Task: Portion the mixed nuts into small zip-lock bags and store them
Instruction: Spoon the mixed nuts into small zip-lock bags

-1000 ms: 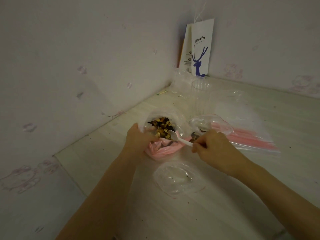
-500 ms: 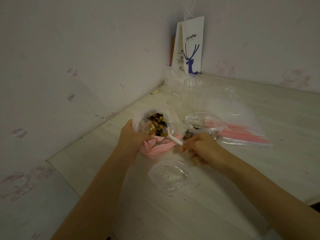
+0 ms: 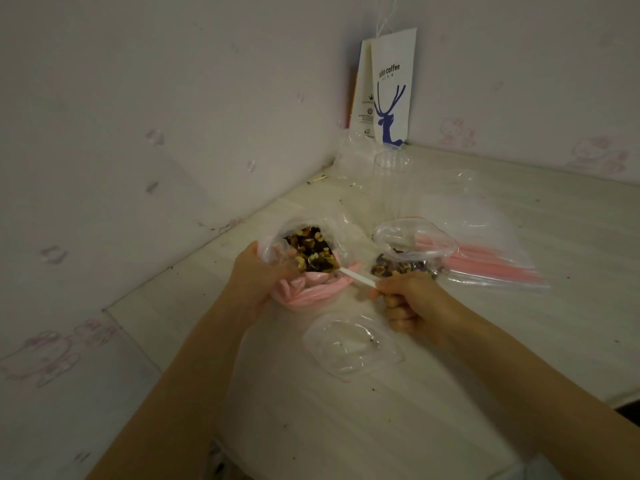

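A clear zip-lock bag point(image 3: 294, 237) with a pink zip strip stands open and holds mixed nuts point(image 3: 311, 251). My left hand point(image 3: 259, 275) grips its left side and keeps the mouth open. A white plastic spoon point(image 3: 349, 276) reaches into the bag, bowl down among the nuts, and my right hand point(image 3: 405, 296) pinches its handle. Just behind my right hand sits a clear plastic container point(image 3: 412, 244) with nuts in its bottom. A stack of flat zip-lock bags point(image 3: 495, 268) with pink strips lies to the right.
A clear plastic lid point(image 3: 353, 344) lies on the white table point(image 3: 346, 427) in front of my hands. A white paper coffee bag point(image 3: 391, 95) leans in the wall corner, with a clear cup point(image 3: 391, 174) before it. Crumbs dot the table.
The spoon's bowl has gone deeper into the bag's nuts. My right hand has dropped slightly and curled tighter round the handle. The left hand still holds the bag.
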